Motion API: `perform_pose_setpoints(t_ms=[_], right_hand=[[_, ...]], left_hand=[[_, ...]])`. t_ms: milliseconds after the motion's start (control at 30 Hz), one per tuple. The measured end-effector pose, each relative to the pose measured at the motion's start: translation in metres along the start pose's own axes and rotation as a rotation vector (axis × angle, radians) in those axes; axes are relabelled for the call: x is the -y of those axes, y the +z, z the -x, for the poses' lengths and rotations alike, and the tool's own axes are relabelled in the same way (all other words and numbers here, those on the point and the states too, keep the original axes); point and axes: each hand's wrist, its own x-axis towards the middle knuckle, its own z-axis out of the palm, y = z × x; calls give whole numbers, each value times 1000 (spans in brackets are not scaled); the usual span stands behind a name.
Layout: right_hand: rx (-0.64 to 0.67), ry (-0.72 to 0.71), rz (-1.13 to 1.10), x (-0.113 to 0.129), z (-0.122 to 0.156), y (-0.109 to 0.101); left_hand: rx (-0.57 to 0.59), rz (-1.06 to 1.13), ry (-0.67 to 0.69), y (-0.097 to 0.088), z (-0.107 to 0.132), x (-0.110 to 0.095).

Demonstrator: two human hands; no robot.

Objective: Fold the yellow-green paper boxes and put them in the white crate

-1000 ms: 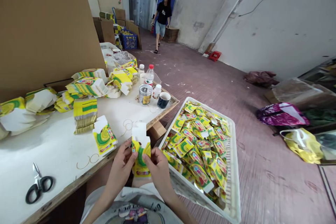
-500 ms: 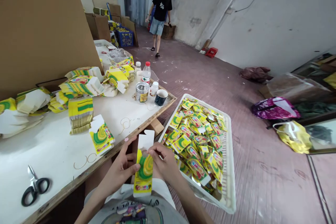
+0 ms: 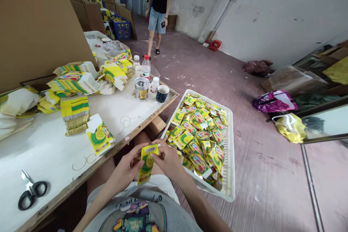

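Above my lap I hold a small yellow and green cardboard box [image 3: 147, 165] between both hands, its barcode end facing up. My left hand [image 3: 127, 168] grips its left side, thumb on the printed front. My right hand [image 3: 167, 159] pinches the upper right edge by the barcode flap. Close by on the table's edge lie a few flat boxes [image 3: 100, 136] with white flaps. To their left stands a banded stack of folded boxes [image 3: 74, 114]. Right of my hands, a white plastic crate [image 3: 230, 152] is heaped with filled-looking yellow packets [image 3: 198, 137].
Black-handled scissors [image 3: 32, 190] lie at the table's left front. A dark mug [image 3: 162, 94], a tin [image 3: 141, 88] and a red-capped bottle [image 3: 146, 67] stand at the far corner. A person [image 3: 160, 11] is on the floor beyond. Bags [image 3: 274, 100] lie at right.
The white top flap has been folded down, so the barcode end now shows. My right hand has shifted to the box's top edge. The person beyond has walked closer.
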Motion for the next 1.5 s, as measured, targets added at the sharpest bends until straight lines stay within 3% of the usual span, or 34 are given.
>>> perform_pose_setpoints(t_ms=[100, 233, 467, 633, 800, 900, 1033, 1100, 1167, 1233, 1333, 1500], right_hand=[[-25, -10, 66, -1, 0, 6], [37, -28, 13, 3, 1, 7], [1, -8, 118, 4, -3, 3], [55, -48, -68, 3, -1, 0], [-95, -106, -107, -2, 6, -4], [-143, -44, -23, -27, 17, -25], [-298, 208, 342, -84, 52, -101], [-313, 311, 400, -112, 75, -139], [-284, 415, 442, -136, 96, -161], [-239, 487, 468, -154, 111, -167], [-230, 561, 523, -177, 124, -158], [-231, 647, 590, -204, 125, -143]], left_hand=[[-6, 68, -10, 0, -1, -2], [10, 170, -36, -1, -1, -6], [-9, 148, -16, 1, -1, -7], [-5, 221, -28, 1, 0, -6], [40, 198, -5, 13, -13, 4], [63, 129, 0, 28, -25, 20], [14, 40, -11, 36, -36, 41], [-15, 6, -29, 33, -39, 47], [-48, -19, -54, 30, -42, 51], [-65, -37, -68, 28, -43, 53], [-67, -67, -56, 23, -42, 53], [-154, -135, -3, 5, -37, 45]])
